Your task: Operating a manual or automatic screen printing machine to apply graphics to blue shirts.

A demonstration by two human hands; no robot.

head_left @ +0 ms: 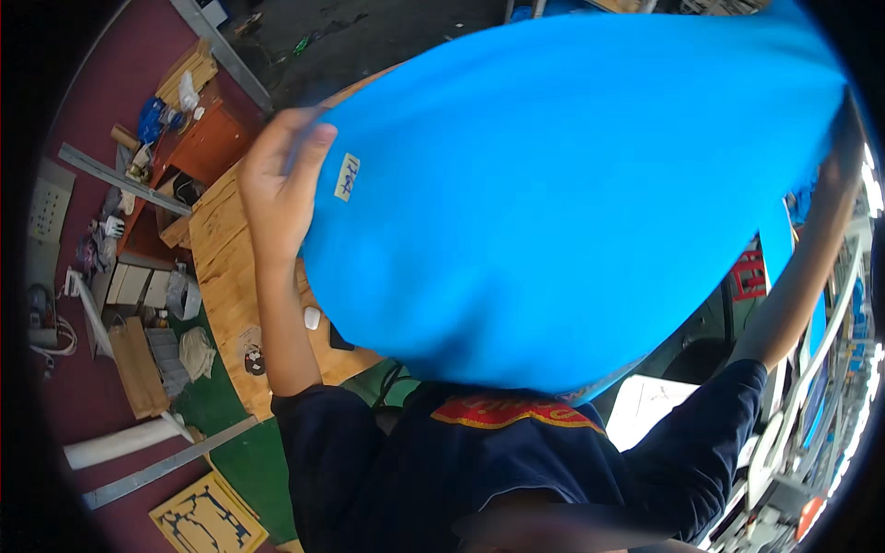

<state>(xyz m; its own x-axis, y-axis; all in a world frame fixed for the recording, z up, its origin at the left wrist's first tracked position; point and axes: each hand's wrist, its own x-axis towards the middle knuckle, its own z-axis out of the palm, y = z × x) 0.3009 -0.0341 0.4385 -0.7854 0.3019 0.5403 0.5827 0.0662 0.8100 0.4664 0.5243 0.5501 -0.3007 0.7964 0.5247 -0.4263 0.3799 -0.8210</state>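
A large bright blue sheet of what looks like fabric (553, 184) is held up before me and fills most of the middle. My left hand (281, 180) grips its left edge, thumb on the near face and fingers partly behind it. Close to that thumb, a small pale sticker (347, 177) with handwriting is stuck on the blue. At the far right my right hand (841, 147) is raised at the sheet's right edge, where the cloth draws into folds. That hand is dark and blurred near the picture's rim, its fingers mostly hidden.
Behind the sheet is a wooden table (226, 276) with a small white object (312, 318). To the left stand a cluttered reddish-brown desk (217, 138) and cardboard pieces (138, 369). A yellow board (207, 516) lies lower left; a red stool (749, 275) is at right.
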